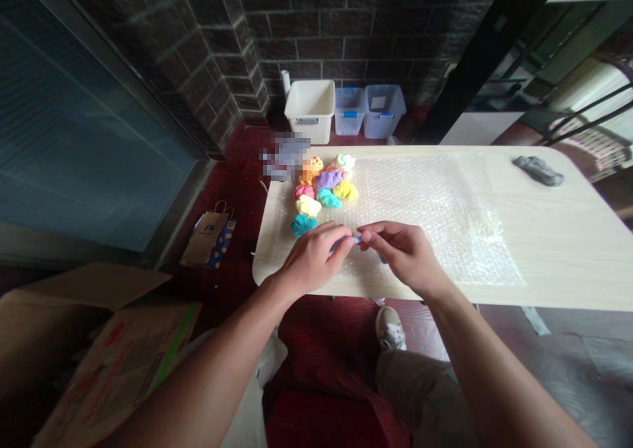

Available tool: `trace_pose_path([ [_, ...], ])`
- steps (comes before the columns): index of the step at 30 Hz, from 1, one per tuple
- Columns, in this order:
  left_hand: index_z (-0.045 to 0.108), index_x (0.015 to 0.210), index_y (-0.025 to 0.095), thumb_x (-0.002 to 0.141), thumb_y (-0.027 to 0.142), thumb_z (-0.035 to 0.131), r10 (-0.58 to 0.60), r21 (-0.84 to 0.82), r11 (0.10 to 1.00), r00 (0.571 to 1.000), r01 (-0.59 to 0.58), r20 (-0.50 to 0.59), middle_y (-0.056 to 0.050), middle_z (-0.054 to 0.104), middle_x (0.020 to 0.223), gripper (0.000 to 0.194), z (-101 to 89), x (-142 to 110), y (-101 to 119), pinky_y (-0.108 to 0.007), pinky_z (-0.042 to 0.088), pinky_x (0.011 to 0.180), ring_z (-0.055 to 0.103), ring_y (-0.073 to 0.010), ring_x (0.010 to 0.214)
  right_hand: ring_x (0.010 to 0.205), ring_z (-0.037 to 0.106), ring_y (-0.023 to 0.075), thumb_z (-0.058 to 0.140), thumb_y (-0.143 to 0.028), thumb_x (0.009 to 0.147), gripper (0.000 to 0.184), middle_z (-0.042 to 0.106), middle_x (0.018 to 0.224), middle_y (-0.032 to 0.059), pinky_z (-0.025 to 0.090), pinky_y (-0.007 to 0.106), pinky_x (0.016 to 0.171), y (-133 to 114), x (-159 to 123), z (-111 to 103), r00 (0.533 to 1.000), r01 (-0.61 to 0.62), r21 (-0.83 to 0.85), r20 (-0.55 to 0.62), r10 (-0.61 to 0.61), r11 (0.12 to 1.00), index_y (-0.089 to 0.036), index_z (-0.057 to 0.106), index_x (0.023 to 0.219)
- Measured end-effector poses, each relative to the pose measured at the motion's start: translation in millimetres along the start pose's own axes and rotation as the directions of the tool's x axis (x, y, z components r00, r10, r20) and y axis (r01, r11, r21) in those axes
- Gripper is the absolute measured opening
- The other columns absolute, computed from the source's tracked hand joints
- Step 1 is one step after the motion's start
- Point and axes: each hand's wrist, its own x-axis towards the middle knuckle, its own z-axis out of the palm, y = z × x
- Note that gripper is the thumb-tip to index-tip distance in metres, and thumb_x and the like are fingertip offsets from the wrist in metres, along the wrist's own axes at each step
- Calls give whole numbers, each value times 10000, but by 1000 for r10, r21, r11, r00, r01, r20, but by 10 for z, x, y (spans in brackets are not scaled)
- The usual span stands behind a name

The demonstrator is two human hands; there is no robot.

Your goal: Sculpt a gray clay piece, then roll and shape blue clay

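My left hand (314, 255) and my right hand (406, 253) meet above the near side of the table. Each pinches a thin light-blue strip (357, 240) stretched between the fingertips. More blue shows under the fingers of both hands, but most of the piece is hidden, and its material cannot be told. Just beyond my left hand sits a teal crumpled lump (302, 225). Other soft lumps lie bunched behind it, among them a pale yellow one (308, 206), a purple one (329, 179) and a bright yellow one (345, 190).
Bubble wrap (425, 204) covers much of the table (558, 237). A grey bundle (538, 171) lies at the far right. Behind stand a white bin (310, 101) and two clear bins. A paper bag (205, 240) and a cardboard box (123, 355) are to the left.
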Motion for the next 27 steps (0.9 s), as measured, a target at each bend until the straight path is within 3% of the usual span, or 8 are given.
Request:
trace_pose_path([
  [4, 669, 885, 178, 1065, 307, 508, -77, -83, 994, 995, 72, -64, -17, 697, 815, 274, -64, 10, 16, -276, 441, 710, 629, -159, 752, 699, 652, 159, 749, -532, 932, 401, 761, 804, 64, 508, 287, 644, -49, -1, -58, 998, -64, 42, 7, 64, 997, -150, 797, 1043],
  [10, 684, 858, 173, 1049, 375, 532, -211, -211, 961, 966, 177, -151, -9, 705, 757, 317, -155, 4, 37, -261, 427, 642, 610, -141, 656, 732, 646, 184, 815, -423, 872, 304, 773, 883, 68, 491, 311, 658, 4, -41, -155, 992, 16, -175, 129, 7, 984, -166, 785, 1032],
  [12, 689, 856, 172, 1044, 372, 537, -219, -223, 958, 962, 180, -162, -13, 706, 750, 314, -157, -2, 36, -259, 429, 638, 615, -143, 660, 742, 666, 195, 770, -361, 905, 216, 780, 885, 64, 492, 321, 680, 44, -49, -168, 990, 98, -372, 129, -53, 923, -177, 778, 1019],
  [15, 688, 851, 172, 1036, 382, 554, -242, -248, 950, 951, 191, -191, -19, 707, 749, 310, -151, -13, 10, -255, 425, 623, 606, -141, 654, 701, 666, 194, 690, -277, 953, 123, 764, 817, 54, 467, 325, 677, 71, -50, -176, 976, 219, -660, 149, -160, 719, -183, 763, 923],
  [18, 684, 862, 175, 1030, 415, 568, -301, -349, 915, 918, 203, -256, -17, 695, 752, 315, -155, -14, -43, -249, 412, 583, 568, -126, 611, 649, 657, 184, 661, -304, 988, 185, 752, 788, 55, 445, 317, 643, 41, -47, -178, 960, 269, -746, 159, -229, 609, -177, 745, 882],
  [23, 658, 794, 177, 993, 424, 609, -426, -573, 800, 842, 178, -332, -17, 662, 740, 321, -194, 29, -99, -229, 388, 511, 532, -109, 576, 587, 682, 174, 684, -399, 998, 243, 770, 772, 44, 475, 305, 613, -16, -61, -197, 956, 266, -732, 119, -267, 627, -187, 755, 902],
  [27, 672, 780, 178, 946, 408, 654, -524, -707, 690, 782, 156, -339, -6, 643, 693, 284, -231, 60, -96, -217, 369, 461, 514, -101, 531, 734, 762, 224, 748, -310, 943, 118, 811, 887, 70, 556, 323, 682, 17, -74, -248, 943, 301, -725, 128, -309, 619, -196, 770, 966],
])
